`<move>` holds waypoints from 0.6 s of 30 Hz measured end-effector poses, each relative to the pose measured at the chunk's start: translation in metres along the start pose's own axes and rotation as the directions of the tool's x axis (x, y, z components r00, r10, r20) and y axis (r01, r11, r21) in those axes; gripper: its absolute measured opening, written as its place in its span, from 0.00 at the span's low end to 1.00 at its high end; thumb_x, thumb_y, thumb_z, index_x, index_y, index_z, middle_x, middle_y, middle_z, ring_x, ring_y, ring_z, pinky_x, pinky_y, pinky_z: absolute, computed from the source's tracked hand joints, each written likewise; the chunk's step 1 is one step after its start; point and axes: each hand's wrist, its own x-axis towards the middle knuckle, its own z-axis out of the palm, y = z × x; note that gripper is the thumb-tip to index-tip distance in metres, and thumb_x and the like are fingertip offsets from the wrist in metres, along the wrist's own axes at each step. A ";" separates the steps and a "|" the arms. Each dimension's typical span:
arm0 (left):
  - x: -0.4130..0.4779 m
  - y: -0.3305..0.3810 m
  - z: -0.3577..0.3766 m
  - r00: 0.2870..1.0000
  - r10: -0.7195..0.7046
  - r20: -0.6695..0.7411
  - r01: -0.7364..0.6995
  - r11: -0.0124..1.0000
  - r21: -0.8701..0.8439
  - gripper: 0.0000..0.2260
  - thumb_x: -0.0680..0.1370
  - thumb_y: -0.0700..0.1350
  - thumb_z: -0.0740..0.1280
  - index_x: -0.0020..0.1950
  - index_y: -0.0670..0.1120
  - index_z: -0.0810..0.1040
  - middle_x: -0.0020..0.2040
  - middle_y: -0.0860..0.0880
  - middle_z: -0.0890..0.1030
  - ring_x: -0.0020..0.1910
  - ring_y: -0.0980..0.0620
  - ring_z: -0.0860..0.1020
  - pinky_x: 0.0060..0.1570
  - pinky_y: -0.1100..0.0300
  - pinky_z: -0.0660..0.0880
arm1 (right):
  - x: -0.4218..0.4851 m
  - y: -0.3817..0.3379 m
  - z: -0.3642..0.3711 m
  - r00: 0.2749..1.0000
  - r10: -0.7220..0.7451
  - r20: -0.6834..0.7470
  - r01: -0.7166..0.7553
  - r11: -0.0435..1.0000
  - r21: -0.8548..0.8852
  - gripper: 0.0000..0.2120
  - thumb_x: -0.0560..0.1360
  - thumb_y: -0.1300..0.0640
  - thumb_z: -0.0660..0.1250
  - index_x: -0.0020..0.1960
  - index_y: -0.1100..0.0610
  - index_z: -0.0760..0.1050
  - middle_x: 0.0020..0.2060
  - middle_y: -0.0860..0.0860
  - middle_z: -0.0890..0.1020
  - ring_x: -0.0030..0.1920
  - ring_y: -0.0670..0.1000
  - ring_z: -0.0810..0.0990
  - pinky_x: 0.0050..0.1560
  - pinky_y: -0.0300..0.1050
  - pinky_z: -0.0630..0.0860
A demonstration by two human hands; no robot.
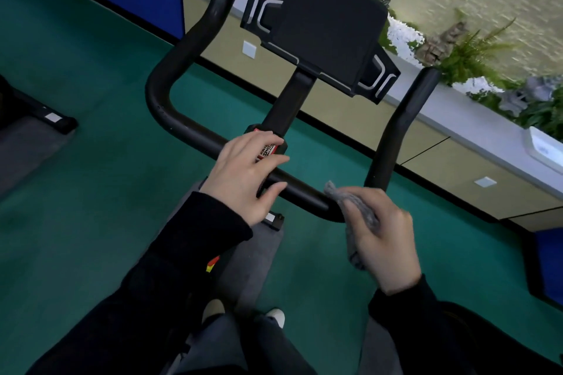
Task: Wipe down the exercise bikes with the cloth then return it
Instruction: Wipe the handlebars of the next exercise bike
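Note:
A black exercise bike fills the middle of the head view, with a U-shaped handlebar (189, 131) and a dark console (329, 30) on its stem. My left hand (243, 176) rests on the crossbar beside a red-labelled knob, fingers relaxed and the thumb under the bar. My right hand (387, 240) grips a grey cloth (350, 207) and presses it against the right bend of the handlebar, where the right upright (399, 128) rises. Part of the cloth hangs below my fingers.
A green floor (91, 192) surrounds the bike, which stands on a grey mat (253, 256). A low beige cabinet (457, 161) topped with plants (475, 52) runs along the back right. The base of another machine (54, 119) lies at the left. A blue panel (551, 259) stands at the right.

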 end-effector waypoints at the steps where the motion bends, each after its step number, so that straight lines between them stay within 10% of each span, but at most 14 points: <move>1: 0.000 -0.002 0.000 1.000 0.001 0.011 -0.001 1.000 -0.002 0.15 0.71 0.43 0.70 0.56 0.41 0.80 0.62 0.42 0.76 0.65 0.39 0.71 0.64 0.43 0.65 | -0.014 -0.003 0.002 0.995 0.035 -0.097 -0.026 0.996 0.087 0.06 0.76 0.63 0.66 0.50 0.58 0.81 0.44 0.46 0.82 0.47 0.46 0.80 0.48 0.30 0.71; 5: 0.001 -0.007 0.001 1.000 0.024 0.002 -0.024 0.999 -0.033 0.13 0.73 0.41 0.70 0.57 0.42 0.80 0.63 0.44 0.76 0.66 0.43 0.71 0.65 0.50 0.61 | -0.070 -0.017 0.032 0.904 0.397 -0.160 -0.265 0.812 0.520 0.09 0.77 0.67 0.64 0.52 0.59 0.81 0.47 0.45 0.85 0.48 0.41 0.82 0.47 0.29 0.74; 9: 0.001 -0.008 0.001 0.999 0.046 -0.012 -0.047 0.998 -0.040 0.11 0.75 0.42 0.66 0.56 0.42 0.81 0.62 0.44 0.76 0.65 0.43 0.71 0.64 0.51 0.62 | -0.072 -0.030 0.071 0.593 0.714 0.372 -0.534 0.004 0.845 0.12 0.79 0.65 0.60 0.58 0.65 0.78 0.52 0.59 0.84 0.54 0.56 0.83 0.54 0.48 0.79; 11: 0.001 -0.010 0.001 0.998 0.058 -0.002 -0.058 0.998 -0.033 0.11 0.75 0.41 0.66 0.56 0.42 0.81 0.63 0.44 0.76 0.65 0.43 0.71 0.64 0.51 0.62 | -0.055 -0.036 0.086 0.522 0.694 0.496 -0.497 -0.225 0.838 0.13 0.80 0.63 0.59 0.62 0.65 0.75 0.56 0.61 0.82 0.59 0.60 0.80 0.59 0.56 0.76; 18: 0.001 -0.014 -0.003 0.995 0.088 0.047 -0.086 0.995 -0.048 0.12 0.76 0.40 0.65 0.58 0.41 0.80 0.64 0.43 0.75 0.67 0.42 0.70 0.65 0.44 0.66 | -0.011 -0.051 0.111 0.521 0.554 0.649 -0.461 -0.457 0.760 0.12 0.78 0.65 0.60 0.60 0.63 0.75 0.53 0.60 0.81 0.51 0.56 0.81 0.49 0.48 0.79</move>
